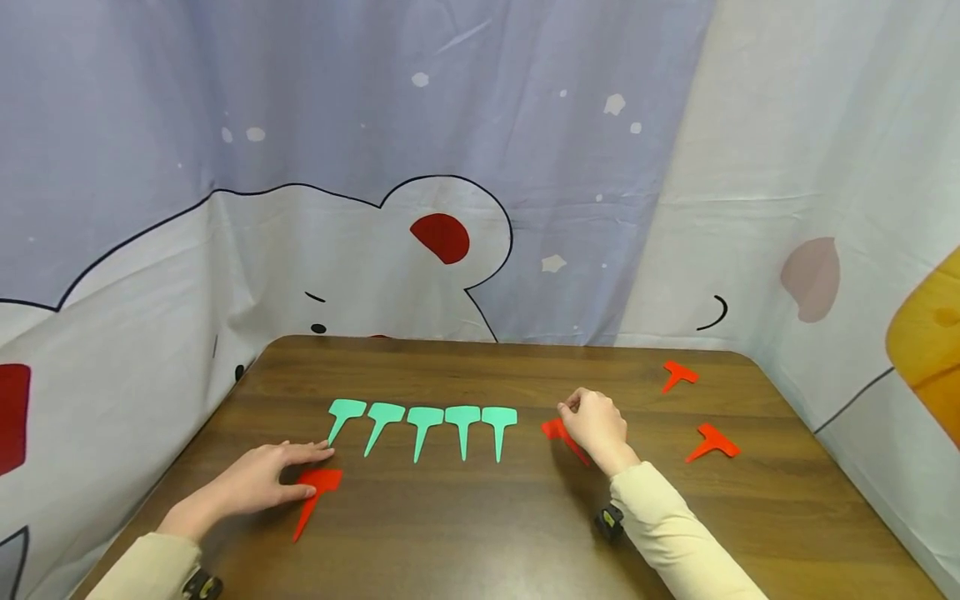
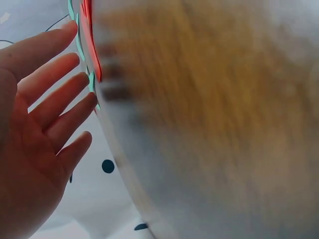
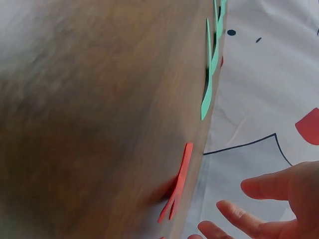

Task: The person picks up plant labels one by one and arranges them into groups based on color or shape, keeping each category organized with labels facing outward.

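Note:
My left hand [image 1: 258, 479] hovers low at the table's left side, fingers straight and spread, thumb tip right at a red T-shaped plant label [image 1: 321, 482]. The left wrist view shows that palm with nothing in it. My right hand [image 1: 596, 425] is over another red plant label [image 1: 557, 429], partly hiding it. In the right wrist view its fingers are relaxed and apart from the red label [image 3: 182, 174], which looks split into two stems there. Between the hands, several mint-green plant labels [image 1: 462, 415] lie in a row, heads toward the back, stems toward me.
Two more red labels lie at the right of the wooden table [image 1: 465, 533]: one at the back [image 1: 679, 373], the other nearer [image 1: 716, 442]. A printed curtain [image 1: 360, 258] hangs behind the table and along its sides.

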`<state>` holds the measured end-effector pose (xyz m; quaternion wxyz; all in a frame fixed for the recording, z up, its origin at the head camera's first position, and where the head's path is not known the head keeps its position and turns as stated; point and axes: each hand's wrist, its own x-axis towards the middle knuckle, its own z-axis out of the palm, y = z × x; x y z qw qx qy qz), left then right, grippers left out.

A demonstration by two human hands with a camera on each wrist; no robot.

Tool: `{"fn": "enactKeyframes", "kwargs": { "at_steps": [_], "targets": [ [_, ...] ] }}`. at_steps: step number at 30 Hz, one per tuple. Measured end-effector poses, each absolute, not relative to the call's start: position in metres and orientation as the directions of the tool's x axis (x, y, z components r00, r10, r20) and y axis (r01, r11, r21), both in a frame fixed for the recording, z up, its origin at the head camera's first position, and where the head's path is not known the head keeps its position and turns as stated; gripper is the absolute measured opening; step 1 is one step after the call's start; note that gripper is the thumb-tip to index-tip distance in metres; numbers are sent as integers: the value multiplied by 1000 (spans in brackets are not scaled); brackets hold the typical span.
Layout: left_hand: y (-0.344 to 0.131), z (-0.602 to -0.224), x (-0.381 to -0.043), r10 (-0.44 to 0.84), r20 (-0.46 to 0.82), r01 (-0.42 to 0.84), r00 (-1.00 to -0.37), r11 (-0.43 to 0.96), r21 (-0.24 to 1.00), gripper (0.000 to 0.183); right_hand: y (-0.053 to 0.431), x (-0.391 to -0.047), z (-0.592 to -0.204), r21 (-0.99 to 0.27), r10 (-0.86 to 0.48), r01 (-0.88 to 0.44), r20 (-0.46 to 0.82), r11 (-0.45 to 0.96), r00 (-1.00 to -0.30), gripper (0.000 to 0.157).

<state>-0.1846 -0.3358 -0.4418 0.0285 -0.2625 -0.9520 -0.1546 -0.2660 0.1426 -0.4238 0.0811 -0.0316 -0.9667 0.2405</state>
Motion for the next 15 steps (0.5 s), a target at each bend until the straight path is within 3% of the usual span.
{"fn": "enactKeyframes", "kwargs": {
  "at_steps": [15],
  "targets": [
    [-334,-443,-179,525,102,532,-845,805,261,52,155,-262,-430,-430,86,33,105,902,-991,17]
  ]
}}
